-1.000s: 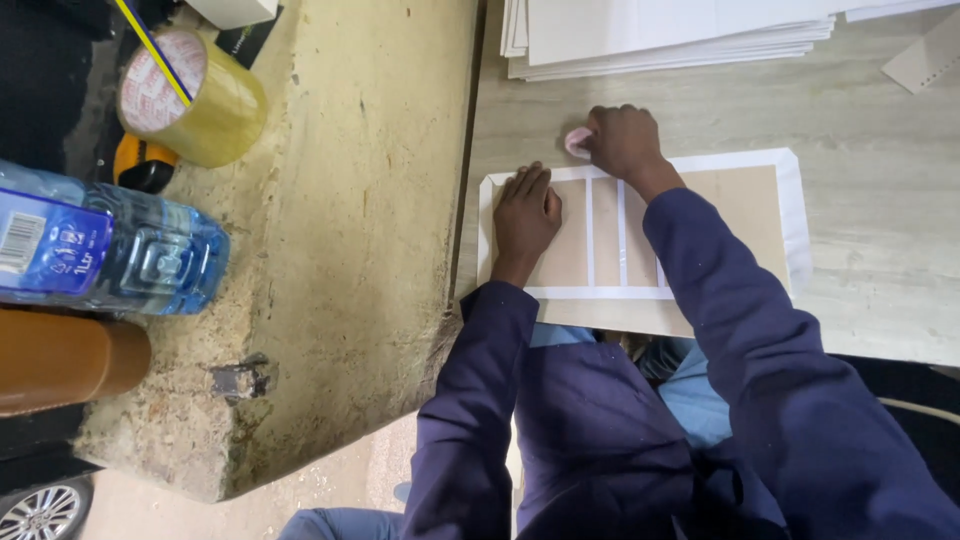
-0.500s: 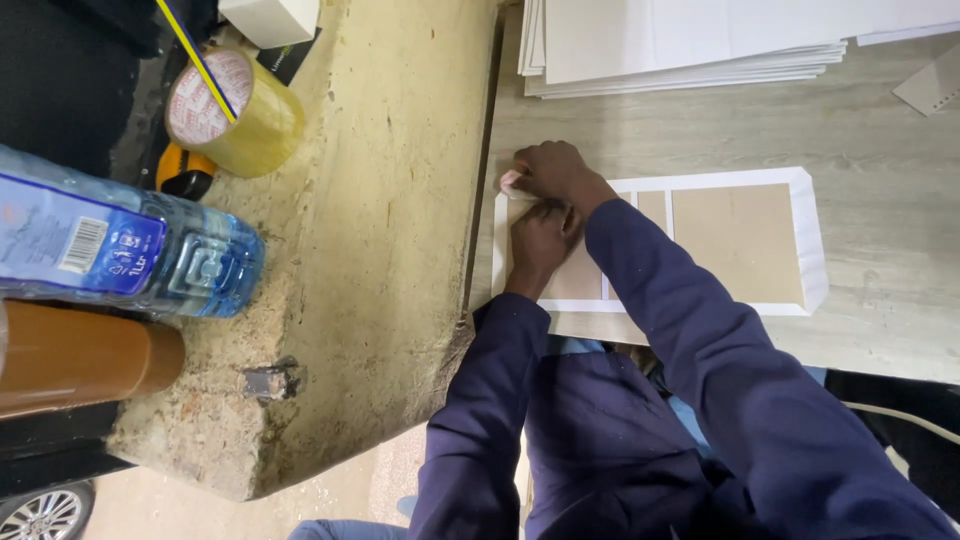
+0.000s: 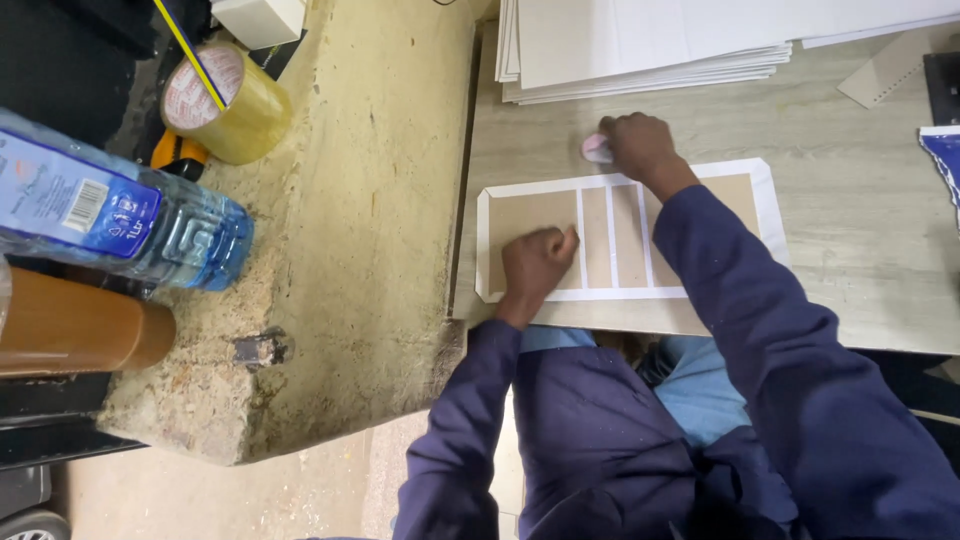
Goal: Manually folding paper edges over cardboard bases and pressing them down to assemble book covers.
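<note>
In the head view, the left hand (image 3: 535,262) is pressing with curled fingers on the brown cardboard sheet with white paper strips (image 3: 620,235), lying flat on the grey table (image 3: 860,260). The right hand (image 3: 638,145) is pinching a small pink pad (image 3: 596,149) just beyond the sheet's far edge. The work in hand seems to be rubbing the strips down, which calls for steady pressure.

Flat brown cardboard panel with white paper strips (image 3: 625,235) lies on the pale wood-grain desk (image 3: 850,270), near its front edge. Left hand (image 3: 535,262) rests on the panel's left part. Right hand (image 3: 640,145) sits just behind the panel's far edge, touching a small pink object (image 3: 596,149) on the desk. Stack of white sheets (image 3: 650,45) lies behind that. Left of the desk, rough concrete ledge (image 3: 370,220); on its far left a yellowish tape roll (image 3: 225,100), clear plastic water bottle with blue label (image 3: 110,215) in front of it, brown cylinder (image 3: 75,330) nearer still.
</note>
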